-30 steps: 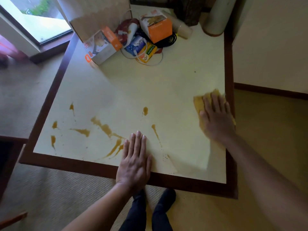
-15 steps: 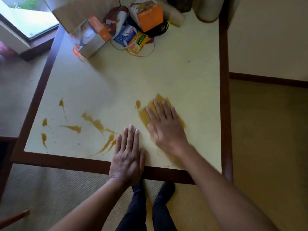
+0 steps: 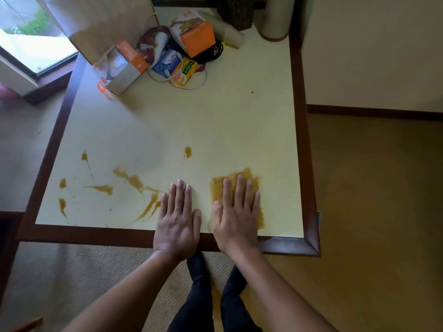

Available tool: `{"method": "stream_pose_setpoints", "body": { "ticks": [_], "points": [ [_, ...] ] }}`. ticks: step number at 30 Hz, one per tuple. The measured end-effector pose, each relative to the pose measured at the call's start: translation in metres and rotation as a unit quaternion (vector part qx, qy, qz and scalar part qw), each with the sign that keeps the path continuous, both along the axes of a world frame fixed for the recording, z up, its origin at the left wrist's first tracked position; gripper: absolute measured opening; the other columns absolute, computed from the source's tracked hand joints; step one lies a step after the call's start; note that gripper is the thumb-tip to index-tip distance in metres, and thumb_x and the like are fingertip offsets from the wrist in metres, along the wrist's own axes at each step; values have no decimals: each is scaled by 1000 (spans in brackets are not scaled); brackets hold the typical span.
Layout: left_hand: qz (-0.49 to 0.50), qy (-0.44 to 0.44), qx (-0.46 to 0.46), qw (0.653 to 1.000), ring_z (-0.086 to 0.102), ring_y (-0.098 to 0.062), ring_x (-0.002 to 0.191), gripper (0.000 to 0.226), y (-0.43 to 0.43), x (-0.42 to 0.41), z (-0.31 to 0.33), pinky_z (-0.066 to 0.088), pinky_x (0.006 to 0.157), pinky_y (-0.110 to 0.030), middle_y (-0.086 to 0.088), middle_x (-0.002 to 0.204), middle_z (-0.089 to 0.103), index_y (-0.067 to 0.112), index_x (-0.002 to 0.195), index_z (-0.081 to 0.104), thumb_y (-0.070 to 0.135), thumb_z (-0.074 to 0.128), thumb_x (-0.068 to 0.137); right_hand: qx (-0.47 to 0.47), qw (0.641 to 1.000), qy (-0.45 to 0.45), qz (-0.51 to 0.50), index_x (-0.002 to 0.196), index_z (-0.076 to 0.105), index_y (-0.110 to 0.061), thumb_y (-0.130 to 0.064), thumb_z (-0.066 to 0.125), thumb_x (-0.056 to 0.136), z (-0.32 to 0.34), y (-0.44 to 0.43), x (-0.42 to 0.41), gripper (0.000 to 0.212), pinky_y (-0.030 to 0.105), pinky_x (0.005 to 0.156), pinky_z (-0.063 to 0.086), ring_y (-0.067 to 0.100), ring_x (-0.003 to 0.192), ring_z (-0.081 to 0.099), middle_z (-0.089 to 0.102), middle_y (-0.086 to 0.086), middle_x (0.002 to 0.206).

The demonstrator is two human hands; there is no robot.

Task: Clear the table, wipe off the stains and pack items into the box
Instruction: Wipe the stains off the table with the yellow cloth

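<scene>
My right hand lies flat on a mustard-yellow cloth near the front edge of the cream table. My left hand rests flat on the bare table just to its left, fingers apart, holding nothing. Brown stains streak the front left of the table, and a small spot sits further in. At the far side stands a brown cardboard box, with two orange-and-white cartons, a blue packet, a yellow soap pack and black cable piled beside it.
A pale cylinder and a dark woven object stand at the far right corner, with a paper cup lying near them. Dark wooden trim frames the table. Carpet surrounds it, and a glass door is at far left.
My right hand slid the cloth from the right edge leftward across the table, then back toward the front edge. The left hand stayed planted. The streak right of the left hand is gone.
</scene>
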State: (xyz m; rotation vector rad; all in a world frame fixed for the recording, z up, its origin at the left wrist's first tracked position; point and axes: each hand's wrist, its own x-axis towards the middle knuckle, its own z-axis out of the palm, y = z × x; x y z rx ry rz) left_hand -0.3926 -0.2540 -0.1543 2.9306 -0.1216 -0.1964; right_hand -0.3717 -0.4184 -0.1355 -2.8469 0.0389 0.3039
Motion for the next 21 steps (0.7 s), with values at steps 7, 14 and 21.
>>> {"method": "stream_pose_setpoints", "body": {
  "ticks": [7, 14, 21],
  "points": [
    [-1, 21, 4, 1000, -13, -29, 160, 70, -8, 0, 3, 4, 129, -53, -18, 172, -8, 2, 163, 4, 40, 20, 107, -56, 993, -19, -104, 163, 13, -19, -48, 22, 106, -5, -87, -25, 65, 57, 125, 9, 36, 157, 2, 7, 15, 170],
    [-5, 22, -27, 999, -15, -27, 159, 67, -6, -2, 6, -3, 129, -50, -16, 172, -9, 3, 163, 4, 39, 22, 109, -36, 996, -6, -86, 162, 18, -16, -46, 25, 104, -3, -10, -21, 66, 59, 124, 6, 41, 156, 4, 8, 19, 169],
    [12, -65, -145, 987, 6, -31, 160, 55, 50, 47, 38, 2, 131, -46, -17, 168, 24, 7, 158, 37, 25, 26, 108, -32, 995, -3, -96, 162, 19, -18, -48, 22, 103, -6, 46, 42, 66, 58, 125, 5, 40, 155, 9, 14, 18, 168]
  ]
}}
